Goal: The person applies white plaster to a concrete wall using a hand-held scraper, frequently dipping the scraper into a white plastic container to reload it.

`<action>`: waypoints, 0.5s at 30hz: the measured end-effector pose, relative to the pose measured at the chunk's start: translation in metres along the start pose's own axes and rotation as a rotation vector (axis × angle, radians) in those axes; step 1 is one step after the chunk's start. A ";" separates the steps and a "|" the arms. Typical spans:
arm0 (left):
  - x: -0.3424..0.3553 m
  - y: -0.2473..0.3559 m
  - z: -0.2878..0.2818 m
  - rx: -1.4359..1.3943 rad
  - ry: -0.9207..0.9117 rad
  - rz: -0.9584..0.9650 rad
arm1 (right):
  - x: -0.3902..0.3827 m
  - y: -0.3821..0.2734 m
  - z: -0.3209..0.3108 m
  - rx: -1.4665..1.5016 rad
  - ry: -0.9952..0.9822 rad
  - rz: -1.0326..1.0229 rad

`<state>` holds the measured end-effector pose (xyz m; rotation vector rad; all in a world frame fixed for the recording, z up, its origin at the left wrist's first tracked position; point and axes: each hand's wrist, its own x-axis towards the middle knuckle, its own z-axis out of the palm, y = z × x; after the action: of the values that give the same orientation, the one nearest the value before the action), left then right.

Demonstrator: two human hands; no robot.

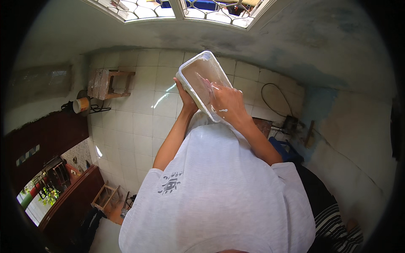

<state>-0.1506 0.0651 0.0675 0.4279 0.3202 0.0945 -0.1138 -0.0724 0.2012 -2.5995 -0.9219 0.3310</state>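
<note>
A white rectangular tub (pixel 206 65) is held tilted in front of my chest, its rim and inner walls smeared with a whitish paste. My left hand (pixel 187 99) is closed on the tub's left side, supporting it from outside, with the fingers partly hidden beneath. Over the tub's right edge reaches my right hand (pixel 228 103), flecked with white paste. Its fingers are closed round a thin pinkish tool (pixel 203 80) that points into the tub. Most of that tool is covered by my fingers, so its exact kind does not show.
A wooden stool (pixel 118 83) stands at the far left beside a white-and-orange bucket (pixel 81 105). On the right lie a looped cable (pixel 276 84) and a blue plastic thing (pixel 282 148). A grilled window (pixel 181 10) is ahead; dark red doors (pixel 46 141) are left.
</note>
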 end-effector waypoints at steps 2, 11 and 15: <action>0.002 0.005 -0.014 -0.016 0.010 -0.028 | -0.002 -0.005 -0.009 0.118 0.152 -0.018; 0.028 -0.008 -0.044 -0.107 0.122 -0.067 | -0.009 0.026 0.014 1.140 0.382 0.562; 0.034 -0.024 -0.059 -0.049 0.238 -0.064 | -0.011 0.044 0.024 1.505 0.286 0.621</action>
<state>-0.1369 0.0718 -0.0032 0.3579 0.5647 0.0905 -0.1059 -0.1052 0.1621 -1.3287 0.2945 0.5046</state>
